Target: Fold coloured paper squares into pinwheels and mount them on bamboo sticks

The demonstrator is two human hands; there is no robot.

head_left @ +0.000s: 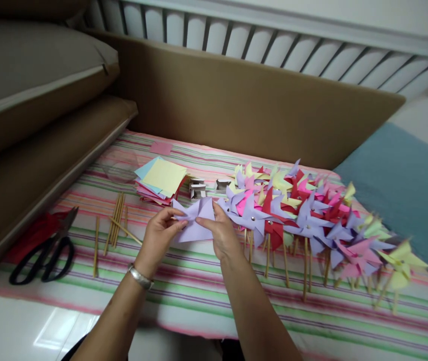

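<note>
A lavender sheet of paper (pixel 197 230), partly folded inward, is held between both hands above the striped cloth. My left hand (pixel 163 231) pinches its left side, thumb and fingers closed on the paper. On the right side my right hand (pixel 221 231) grips it, with the thumb pressed near the middle. Just behind the paper lies a stack of coloured paper squares (pixel 164 178), pale yellow on top. Two small open boxes (pixel 197 189) stand beside the stack; what they contain is too small to tell. Many finished paper pinwheels (pixel 307 225) on sticks lie to the right.
Black-handled scissors (pixel 44 255) lie at the left by a red plastic bag (pixel 35 235). Several wooden sticks (pixel 116 220) are left of my hands. A brown board (pixel 236 105) stands behind, and stacked cushions (pixel 44 125) rise on the left. The striped cloth (pixel 183 296) ends at the front.
</note>
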